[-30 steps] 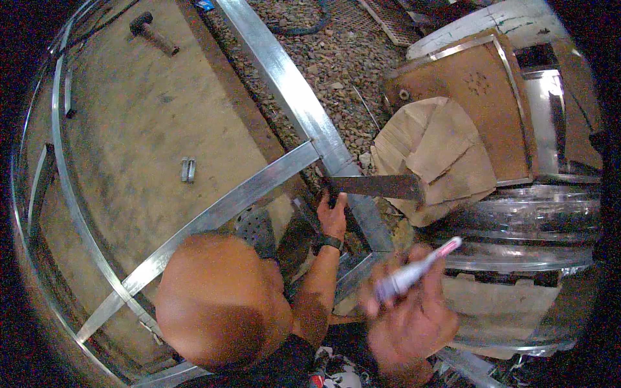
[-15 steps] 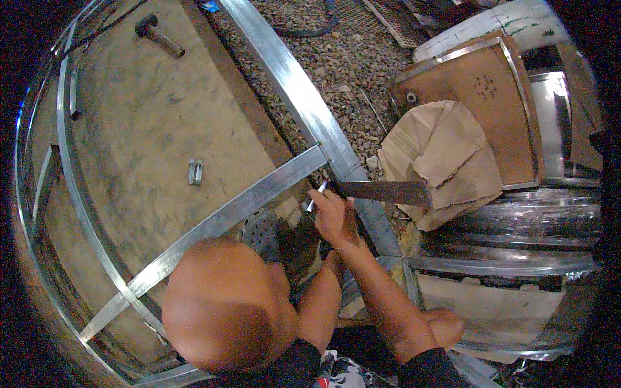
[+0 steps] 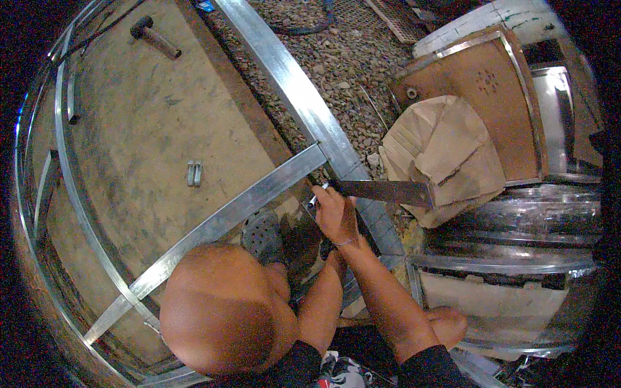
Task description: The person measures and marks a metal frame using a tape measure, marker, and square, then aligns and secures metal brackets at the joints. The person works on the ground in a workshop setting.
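Note:
My right hand (image 3: 337, 216) is closed around a slim white marker (image 3: 317, 198) with a dark end, just below the joint of two metal tubes. Beside its fingers, a flat dark steel blade (image 3: 388, 192), like that of a square, lies across the wide galvanized tube (image 3: 284, 71) and reaches right over cardboard. My left forearm (image 3: 321, 301) passes under my right wrist. My left hand's fingers are hidden there, next to a small dark object (image 3: 326, 248) I cannot make out. The crossing tube (image 3: 226, 216) runs down to the left from the joint.
My bent knee (image 3: 217, 310) and a grey perforated clog (image 3: 262, 234) are close by on the left. A mallet (image 3: 155, 37) and two small metal pieces (image 3: 194, 173) lie on the board (image 3: 162, 116). Cardboard (image 3: 446, 158), a framed brown panel (image 3: 472, 84) and shiny metal sheets (image 3: 517, 223) crowd the right.
The marker has tilted in my right hand, its dark end now showing lower left. My right hand has shifted very slightly; the steel blade and tubes keep their places.

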A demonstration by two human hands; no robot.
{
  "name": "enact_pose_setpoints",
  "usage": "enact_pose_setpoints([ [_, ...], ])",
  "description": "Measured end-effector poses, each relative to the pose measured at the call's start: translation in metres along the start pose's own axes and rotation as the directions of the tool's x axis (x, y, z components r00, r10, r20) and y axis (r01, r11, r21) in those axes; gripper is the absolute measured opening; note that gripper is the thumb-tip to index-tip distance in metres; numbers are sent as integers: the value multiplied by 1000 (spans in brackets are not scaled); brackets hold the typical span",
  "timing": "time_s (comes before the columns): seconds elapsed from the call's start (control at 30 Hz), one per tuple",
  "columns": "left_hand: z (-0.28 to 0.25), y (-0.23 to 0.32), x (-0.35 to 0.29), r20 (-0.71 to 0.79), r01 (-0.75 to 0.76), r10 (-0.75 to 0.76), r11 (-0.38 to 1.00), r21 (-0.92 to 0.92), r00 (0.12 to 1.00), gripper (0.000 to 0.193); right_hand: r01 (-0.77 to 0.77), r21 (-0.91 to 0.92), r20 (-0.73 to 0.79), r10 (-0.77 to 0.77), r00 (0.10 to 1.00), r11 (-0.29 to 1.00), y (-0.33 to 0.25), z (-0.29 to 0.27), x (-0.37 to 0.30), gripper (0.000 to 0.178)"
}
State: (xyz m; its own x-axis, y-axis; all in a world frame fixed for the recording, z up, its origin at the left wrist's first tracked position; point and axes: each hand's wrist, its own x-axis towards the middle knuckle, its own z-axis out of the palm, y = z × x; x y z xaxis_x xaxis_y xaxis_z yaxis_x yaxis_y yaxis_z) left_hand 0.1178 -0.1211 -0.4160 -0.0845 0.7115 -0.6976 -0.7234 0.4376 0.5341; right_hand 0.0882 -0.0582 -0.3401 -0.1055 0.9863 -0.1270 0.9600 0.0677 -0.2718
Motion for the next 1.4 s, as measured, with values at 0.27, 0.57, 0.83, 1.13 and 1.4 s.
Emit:
enact_pose_setpoints([
  [0.27,-1,-4,-1,6,-13,14,999,-30,1000,49,13,-167,76,0,997,986,-5,-7,4,20],
  [0.57,-1,-9,-3,18,-39,40,997,-64,999,50,6,-289,-39,-19,999,957,-20,-9,8,11],
  [0.83,-3,-12,-2,33,-73,76,993,-96,997,51,176,-179,60,-168,984,968,-40,-57,-22,27],
  [1.13,-11,-15,-14,265,-103,310,803,-587,913,54,11,173,-30,-6,1000,985,-41,-77,-90,45],
  [1.4,-3,-27,0,6,88,-88,991,-99,996,71,-83,277,17,82,997,957,-42,-83,-119,56],
])
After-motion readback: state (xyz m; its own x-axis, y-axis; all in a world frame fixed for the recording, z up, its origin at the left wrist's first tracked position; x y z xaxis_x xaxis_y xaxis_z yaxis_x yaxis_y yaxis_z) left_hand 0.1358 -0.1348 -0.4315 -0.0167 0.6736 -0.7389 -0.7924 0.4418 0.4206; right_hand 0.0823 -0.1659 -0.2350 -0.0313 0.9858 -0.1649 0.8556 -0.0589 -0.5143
